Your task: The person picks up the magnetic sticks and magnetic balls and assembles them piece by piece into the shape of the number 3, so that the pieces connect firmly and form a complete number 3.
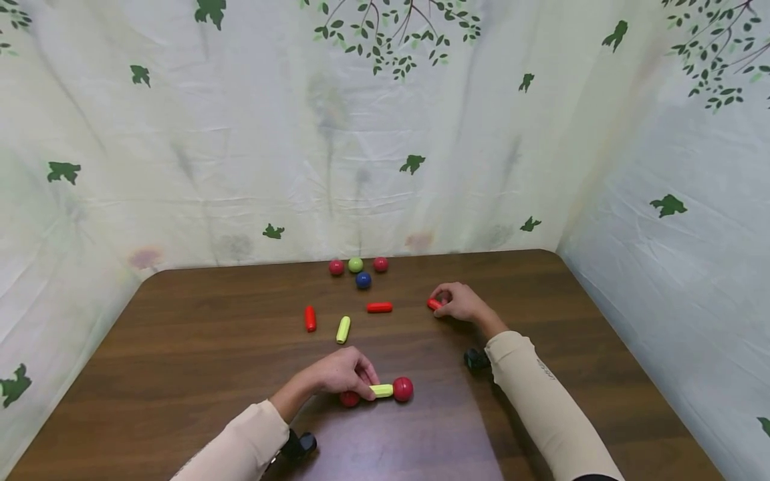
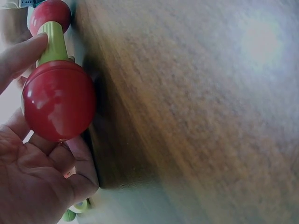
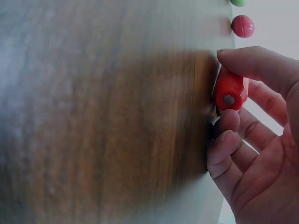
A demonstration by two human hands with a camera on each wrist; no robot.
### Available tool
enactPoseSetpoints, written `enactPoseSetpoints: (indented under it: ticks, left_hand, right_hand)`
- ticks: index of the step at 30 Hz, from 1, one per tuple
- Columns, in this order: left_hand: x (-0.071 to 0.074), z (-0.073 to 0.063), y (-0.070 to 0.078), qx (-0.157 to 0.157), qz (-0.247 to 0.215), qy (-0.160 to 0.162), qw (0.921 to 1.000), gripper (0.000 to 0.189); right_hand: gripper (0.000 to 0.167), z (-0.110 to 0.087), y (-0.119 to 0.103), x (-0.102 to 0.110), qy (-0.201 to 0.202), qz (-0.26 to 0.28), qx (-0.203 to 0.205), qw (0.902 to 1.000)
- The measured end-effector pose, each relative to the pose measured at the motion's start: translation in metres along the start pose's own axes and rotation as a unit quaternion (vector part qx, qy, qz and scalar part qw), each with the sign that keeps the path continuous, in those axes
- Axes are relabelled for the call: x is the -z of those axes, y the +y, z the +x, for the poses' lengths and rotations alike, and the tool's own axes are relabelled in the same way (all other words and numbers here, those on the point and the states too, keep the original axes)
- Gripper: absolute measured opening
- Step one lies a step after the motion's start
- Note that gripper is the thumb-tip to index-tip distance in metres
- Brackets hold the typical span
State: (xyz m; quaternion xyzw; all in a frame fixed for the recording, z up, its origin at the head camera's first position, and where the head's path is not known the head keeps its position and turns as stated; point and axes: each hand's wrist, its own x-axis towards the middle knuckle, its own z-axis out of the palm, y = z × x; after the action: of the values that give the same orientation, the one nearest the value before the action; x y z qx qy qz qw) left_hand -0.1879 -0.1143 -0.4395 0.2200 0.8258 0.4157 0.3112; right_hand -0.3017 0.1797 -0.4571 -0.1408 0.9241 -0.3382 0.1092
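Note:
My left hand [image 1: 341, 371] grips a yellow-green rod [image 1: 382, 391] low over the near middle of the table. A red ball [image 1: 403, 389] sits on the rod's right end, and another red ball [image 1: 349, 399] shows at its left end, partly behind the fingers. In the left wrist view the thumb presses the rod [image 2: 55, 44], while the nearer red ball [image 2: 58, 100] hides part of the fingers. Farther back on the right, my right hand [image 1: 462, 302] pinches a red rod [image 3: 230, 88] between thumb and fingers; a round metal disc shows in its end.
At the table's [image 1: 228, 347] far edge stand a red ball [image 1: 336, 268], a green ball [image 1: 355, 265], another red ball [image 1: 380, 264] and a blue ball [image 1: 363, 280]. Between them and my left hand lie a red rod [image 1: 310, 318], a yellow-green rod [image 1: 343, 330] and another red rod [image 1: 379, 307].

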Motion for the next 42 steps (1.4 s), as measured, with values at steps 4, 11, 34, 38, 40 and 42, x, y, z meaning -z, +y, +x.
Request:
enactPoseSetpoints:
  ticks: [4, 11, 34, 38, 40, 42]
  left_hand:
    - [-0.001, 0.0, 0.0, 0.003, 0.001, -0.002, 1.0, 0.01]
    - [0.0, -0.001, 0.0, -0.003, 0.001, -0.002, 1.0, 0.011]
    - [0.002, -0.001, 0.0, 0.002, 0.001, -0.002, 1.0, 0.01]
    - [0.002, -0.001, 0.0, 0.0, -0.002, -0.006, 1.0, 0.01]
    - [0.002, -0.001, 0.0, -0.003, -0.004, -0.004, 1.0, 0.011]
    - [0.002, -0.001, 0.0, -0.004, -0.005, -0.003, 1.0, 0.011]
  right_hand:
    - [0.035, -0.002, -0.002, 0.0, -0.004, -0.002, -0.005, 1.0]
    - [0.033, -0.003, 0.001, 0.0, -0.003, 0.039, -0.018, 0.9991]
    - [0.029, -0.012, 0.01, 0.001, -0.078, 0.203, 0.011, 0.976]
    - [0.03, -0.015, 0.006, -0.005, -0.106, 0.227, 0.033, 0.9676]
    - [0.03, -0.016, 0.004, -0.008, -0.114, 0.231, 0.038, 0.9655]
    - [0.03, -0.017, 0.001, -0.012, -0.122, 0.237, 0.045, 0.9628]
